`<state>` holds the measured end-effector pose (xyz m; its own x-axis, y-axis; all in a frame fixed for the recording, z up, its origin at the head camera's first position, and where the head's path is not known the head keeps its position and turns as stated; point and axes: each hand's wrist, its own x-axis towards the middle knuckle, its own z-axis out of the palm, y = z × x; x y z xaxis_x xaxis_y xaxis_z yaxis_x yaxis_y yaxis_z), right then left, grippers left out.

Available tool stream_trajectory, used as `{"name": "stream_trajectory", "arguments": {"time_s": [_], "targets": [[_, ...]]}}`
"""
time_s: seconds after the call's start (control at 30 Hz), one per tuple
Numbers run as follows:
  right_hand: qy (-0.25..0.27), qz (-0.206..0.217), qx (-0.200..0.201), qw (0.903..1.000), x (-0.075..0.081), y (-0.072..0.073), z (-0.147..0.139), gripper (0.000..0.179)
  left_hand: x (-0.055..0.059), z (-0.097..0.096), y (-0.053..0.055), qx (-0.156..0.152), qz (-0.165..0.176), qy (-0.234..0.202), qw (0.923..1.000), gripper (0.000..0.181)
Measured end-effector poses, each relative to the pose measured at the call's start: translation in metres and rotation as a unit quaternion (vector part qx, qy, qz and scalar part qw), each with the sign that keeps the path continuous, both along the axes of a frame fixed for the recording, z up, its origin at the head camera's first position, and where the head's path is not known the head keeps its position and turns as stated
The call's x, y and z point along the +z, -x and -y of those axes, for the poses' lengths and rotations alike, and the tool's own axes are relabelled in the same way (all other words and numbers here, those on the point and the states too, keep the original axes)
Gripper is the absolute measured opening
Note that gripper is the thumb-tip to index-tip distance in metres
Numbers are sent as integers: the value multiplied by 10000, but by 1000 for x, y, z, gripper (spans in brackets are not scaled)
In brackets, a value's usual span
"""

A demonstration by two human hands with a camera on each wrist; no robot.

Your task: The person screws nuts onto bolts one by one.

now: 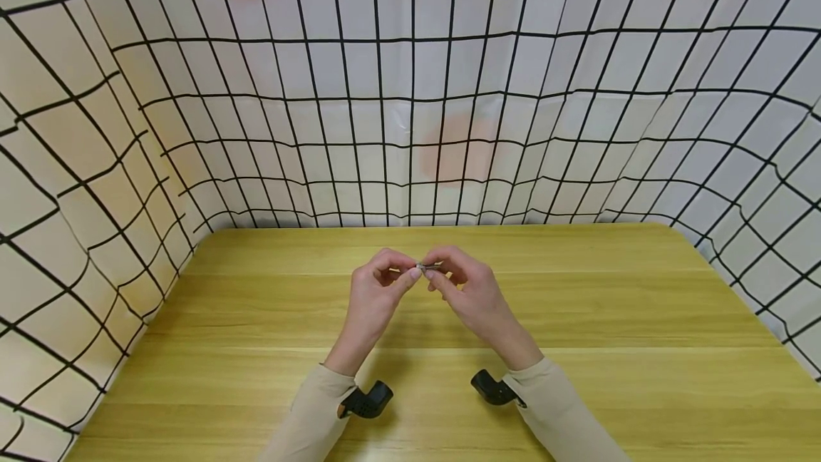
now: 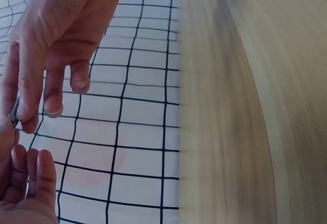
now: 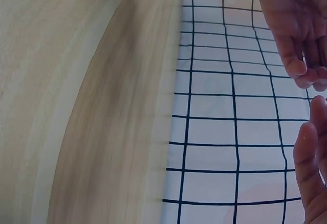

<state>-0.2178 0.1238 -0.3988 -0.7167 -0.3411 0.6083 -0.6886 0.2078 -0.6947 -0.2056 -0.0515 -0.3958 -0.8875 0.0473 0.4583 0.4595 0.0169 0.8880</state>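
Both hands are raised over the table, fingertips meeting around a small, thin, grey metallic piece (image 1: 428, 267). My left hand (image 1: 378, 287) pinches its left end between thumb and index finger. My right hand (image 1: 473, 298) pinches the right end the same way. In the left wrist view, the right hand (image 2: 56, 35) comes down from the top and the left hand (image 2: 28, 193) shows at lower left, with the dark metallic piece (image 2: 15, 114) between them. The right wrist view shows only parts of both hands at its right edge; the piece cannot be made out there. Fingertips hide its exact shape.
A wood-grain table (image 1: 256, 348) lies beneath the hands. White curtains (image 1: 346, 120) with a black grid surround its back and sides. Beige sleeves (image 1: 314, 412) reach in from the front, with a black wrist camera (image 1: 368, 401) on each arm.
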Motion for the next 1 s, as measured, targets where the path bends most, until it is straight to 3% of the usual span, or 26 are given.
{"name": "stream_trajectory", "arguments": {"time_s": [0.33, 0.6, 0.8, 1.0], "targets": [[-94, 139, -103, 9998, -2, -1, 2, 21, 1, 0, 0, 24, -4, -28, 10000, 3], [-98, 436, -133, 9989, -1, -4, 1, 5, 2, 0, 0, -64, -118, 54, 9999, 4], [-64, 681, -203, 9975, -1, -4, 0, 10, 0, 1, 2, -53, -159, 86, 9998, 4], [-75, 366, -207, 9991, 1, -2, 0, 25, 0, 2, 2, -12, -144, 128, 9998, 4]]}}
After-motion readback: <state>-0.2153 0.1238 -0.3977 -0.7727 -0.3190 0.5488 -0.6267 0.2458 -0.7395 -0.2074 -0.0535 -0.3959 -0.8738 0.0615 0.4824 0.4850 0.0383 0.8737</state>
